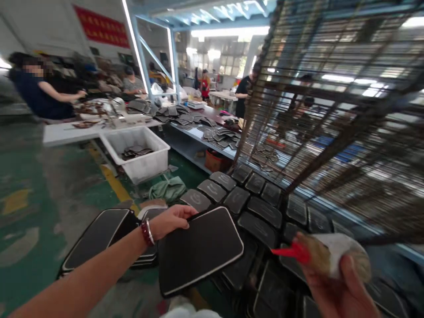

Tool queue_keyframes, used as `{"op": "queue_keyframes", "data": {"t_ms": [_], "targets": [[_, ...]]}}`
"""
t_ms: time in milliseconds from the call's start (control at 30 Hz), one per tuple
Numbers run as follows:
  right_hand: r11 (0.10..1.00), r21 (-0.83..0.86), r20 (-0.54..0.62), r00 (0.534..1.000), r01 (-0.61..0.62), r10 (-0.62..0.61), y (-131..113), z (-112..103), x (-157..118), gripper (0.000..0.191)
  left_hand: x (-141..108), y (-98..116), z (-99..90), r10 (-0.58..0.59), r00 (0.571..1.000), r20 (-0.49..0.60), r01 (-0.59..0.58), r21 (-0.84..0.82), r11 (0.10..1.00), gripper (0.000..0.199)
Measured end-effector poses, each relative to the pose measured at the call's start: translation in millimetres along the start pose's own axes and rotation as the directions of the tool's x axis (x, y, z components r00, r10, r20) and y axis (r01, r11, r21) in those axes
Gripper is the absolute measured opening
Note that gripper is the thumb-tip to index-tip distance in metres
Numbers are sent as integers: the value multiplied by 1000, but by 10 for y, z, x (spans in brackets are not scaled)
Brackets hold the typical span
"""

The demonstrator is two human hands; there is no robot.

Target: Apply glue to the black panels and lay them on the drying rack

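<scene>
My left hand (175,221), with a red bracelet at the wrist, pinches the upper left edge of a black panel (202,249). The panel has rounded corners and a pale line running along its border. In my right hand (338,282) is a glue bottle (334,251), whitish and stained brown. Its red nozzle (293,251) points left, toward the panel but apart from it. Beneath and beyond the panel lie several smaller black pieces (265,212), some with whitish smears on top.
More pale-edged black panels (102,234) are stacked at the left. A white bin (145,163) with dark pieces stands ahead, green cloth (167,190) near it. A tilted wire rack (331,110) rises at the right. Several people work at tables behind; one person (43,90) sits far left.
</scene>
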State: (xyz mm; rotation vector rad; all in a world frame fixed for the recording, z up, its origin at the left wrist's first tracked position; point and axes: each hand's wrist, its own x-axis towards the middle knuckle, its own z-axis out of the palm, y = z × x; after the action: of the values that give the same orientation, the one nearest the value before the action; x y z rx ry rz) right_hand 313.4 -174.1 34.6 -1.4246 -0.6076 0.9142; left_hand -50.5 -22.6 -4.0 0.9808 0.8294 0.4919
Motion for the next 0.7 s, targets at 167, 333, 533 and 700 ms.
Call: {"op": "queue_keyframes", "data": {"t_ms": [167, 333, 533, 700], "targets": [[944, 288, -111, 985, 162, -135, -327, 69, 5, 50, 265, 159, 559, -142, 944, 297, 103, 142, 985, 40], [944, 232, -102, 971, 235, -217, -429, -79, -25, 46, 376, 233, 792, -213, 882, 419, 134, 211, 968, 39], [943, 197, -120, 961, 267, -247, -380, -182, -24, 40, 449, 255, 859, -250, 852, 460, 176, 199, 964, 35], [952, 178, -90, 967, 250, -237, -341, -166, -16, 41, 476, 265, 840, -265, 848, 458, 194, 196, 961, 35]]}}
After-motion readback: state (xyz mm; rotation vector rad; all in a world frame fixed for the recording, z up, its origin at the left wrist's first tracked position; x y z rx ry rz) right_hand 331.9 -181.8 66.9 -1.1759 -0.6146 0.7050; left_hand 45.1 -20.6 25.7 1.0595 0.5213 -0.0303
